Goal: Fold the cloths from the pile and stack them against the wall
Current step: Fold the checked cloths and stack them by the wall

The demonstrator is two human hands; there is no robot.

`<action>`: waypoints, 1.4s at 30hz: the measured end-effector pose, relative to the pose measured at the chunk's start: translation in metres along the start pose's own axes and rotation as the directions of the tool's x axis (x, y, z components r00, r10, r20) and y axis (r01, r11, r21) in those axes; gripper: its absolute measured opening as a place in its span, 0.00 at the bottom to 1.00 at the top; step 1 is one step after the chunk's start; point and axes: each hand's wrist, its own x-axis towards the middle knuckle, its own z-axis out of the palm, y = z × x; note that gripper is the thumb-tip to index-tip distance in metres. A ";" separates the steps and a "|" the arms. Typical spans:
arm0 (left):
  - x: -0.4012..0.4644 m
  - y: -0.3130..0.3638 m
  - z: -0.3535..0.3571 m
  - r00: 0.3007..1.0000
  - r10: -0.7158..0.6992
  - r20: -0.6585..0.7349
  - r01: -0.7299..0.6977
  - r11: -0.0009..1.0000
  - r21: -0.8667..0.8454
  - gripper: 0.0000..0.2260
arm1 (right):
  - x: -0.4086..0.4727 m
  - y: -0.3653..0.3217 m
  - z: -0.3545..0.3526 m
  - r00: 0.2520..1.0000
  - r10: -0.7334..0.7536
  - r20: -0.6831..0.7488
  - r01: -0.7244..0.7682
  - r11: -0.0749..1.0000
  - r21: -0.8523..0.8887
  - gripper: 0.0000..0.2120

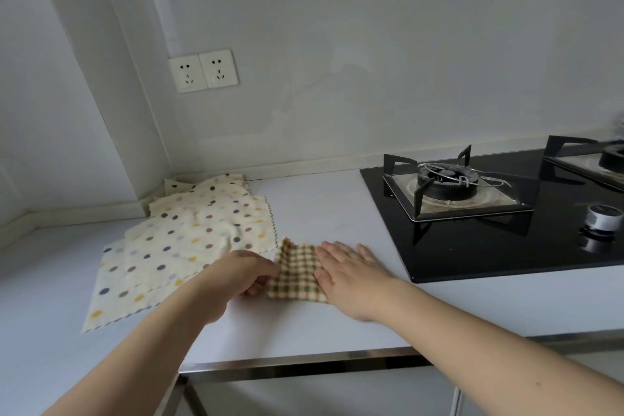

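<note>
2 hands | left hand (241, 275) pinches checked cloth (297, 272) | right hand (351, 275) flat, hiding its edge

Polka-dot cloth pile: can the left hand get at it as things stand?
Probably yes. The left hand pinches the checked cloth's left edge, right beside the polka-dot cloth pile, and nothing lies between them. It would have to let go of the checked cloth first; the right hand lies flat on it.

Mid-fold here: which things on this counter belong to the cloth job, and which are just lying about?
Job: checked cloth under left hand and right hand; polka-dot cloths; wall.
Lying about: gas hob; wire ring on burner; sockets.
</note>
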 end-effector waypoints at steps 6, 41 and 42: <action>-0.001 -0.002 0.005 0.999 -0.018 -0.048 0.017 1.000 -0.007 0.04 | 0.000 -0.002 -0.005 0.998 0.009 0.056 -0.008 1.000 -0.028 0.27; 0.001 -0.013 0.030 0.786 0.618 -0.024 -0.382 0.515 0.767 0.26 | 0.001 0.003 -0.007 0.998 -0.014 0.067 0.016 0.999 -0.028 0.31; 0.001 -0.016 0.032 0.822 0.569 0.028 -0.343 0.454 0.822 0.32 | 0.001 0.005 -0.006 0.997 -0.019 0.070 0.022 0.999 -0.031 0.31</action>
